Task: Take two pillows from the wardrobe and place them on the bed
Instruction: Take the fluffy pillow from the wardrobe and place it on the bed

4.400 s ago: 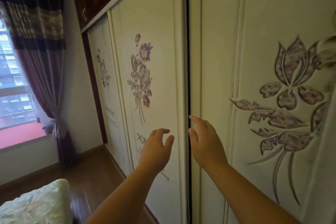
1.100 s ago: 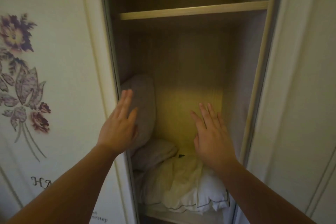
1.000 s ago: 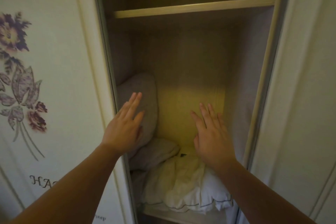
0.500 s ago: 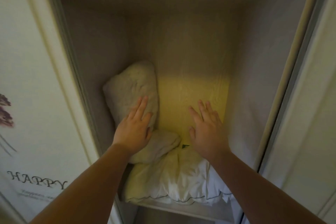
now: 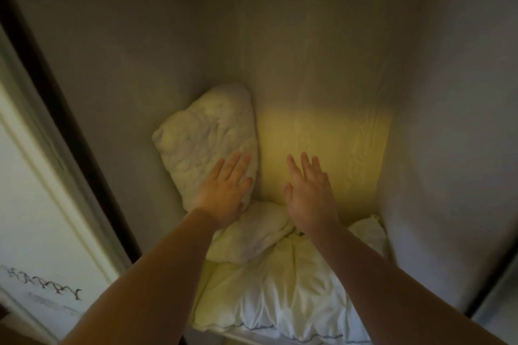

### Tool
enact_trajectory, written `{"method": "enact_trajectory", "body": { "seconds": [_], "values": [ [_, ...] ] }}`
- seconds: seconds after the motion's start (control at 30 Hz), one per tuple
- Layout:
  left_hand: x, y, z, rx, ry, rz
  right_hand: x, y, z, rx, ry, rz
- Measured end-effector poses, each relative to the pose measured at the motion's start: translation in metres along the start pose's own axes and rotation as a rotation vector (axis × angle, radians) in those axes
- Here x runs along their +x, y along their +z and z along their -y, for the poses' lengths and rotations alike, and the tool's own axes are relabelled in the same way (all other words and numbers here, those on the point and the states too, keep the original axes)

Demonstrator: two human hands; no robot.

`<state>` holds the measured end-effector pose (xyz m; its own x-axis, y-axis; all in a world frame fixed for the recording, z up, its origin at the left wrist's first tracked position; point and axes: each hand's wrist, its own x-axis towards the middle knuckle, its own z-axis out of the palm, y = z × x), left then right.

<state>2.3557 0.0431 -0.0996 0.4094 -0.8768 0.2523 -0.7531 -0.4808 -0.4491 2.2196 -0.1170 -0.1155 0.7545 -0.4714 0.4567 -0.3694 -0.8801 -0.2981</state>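
Note:
Inside the wardrobe [image 5: 322, 70] a lumpy cream pillow [image 5: 207, 134] leans upright against the left inner wall, its lower end folding forward. Below it lies a flat white pillow [image 5: 280, 294] with a dark piped edge, filling the shelf. My left hand [image 5: 227, 190] rests flat, fingers spread, on the lower right part of the cream pillow. My right hand [image 5: 309, 196] hovers open, fingers apart, above the white pillow and in front of the lit back panel, holding nothing. The bed is out of view.
The slid-open wardrobe door [image 5: 36, 218] with the word HAPPY stands at the left, its dark edge beside the opening. The right door frame [image 5: 493, 302] borders the compartment. The back panel [image 5: 322, 159] glows yellow.
The wardrobe doors were shut, then stood open. Over the last second I have leaned in closer, and my left hand has moved from the door edge onto the cream pillow.

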Motion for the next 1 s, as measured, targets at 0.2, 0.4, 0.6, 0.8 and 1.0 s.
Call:
{"method": "enact_trajectory", "body": {
  "seconds": [0.2, 0.4, 0.6, 0.8, 1.0],
  "values": [
    [0.035, 0.025, 0.014, 0.099, 0.007, 0.088, 0.012, 0.033, -0.003, 0.009, 0.103, 0.067],
    [0.081, 0.056, 0.04, 0.312, 0.049, 0.19, 0.033, 0.054, -0.006, -0.005, 0.182, 0.095],
    [0.113, 0.079, 0.067, 0.472, 0.117, 0.286, 0.052, 0.075, 0.003, -0.031, 0.254, 0.118],
    [0.123, 0.092, 0.085, 0.445, 0.116, 0.294, 0.068, 0.09, 0.014, -0.014, 0.279, 0.12],
    [0.122, 0.099, 0.087, 0.496, 0.125, 0.276, 0.072, 0.108, 0.023, 0.001, 0.281, 0.152]
  ]
}}
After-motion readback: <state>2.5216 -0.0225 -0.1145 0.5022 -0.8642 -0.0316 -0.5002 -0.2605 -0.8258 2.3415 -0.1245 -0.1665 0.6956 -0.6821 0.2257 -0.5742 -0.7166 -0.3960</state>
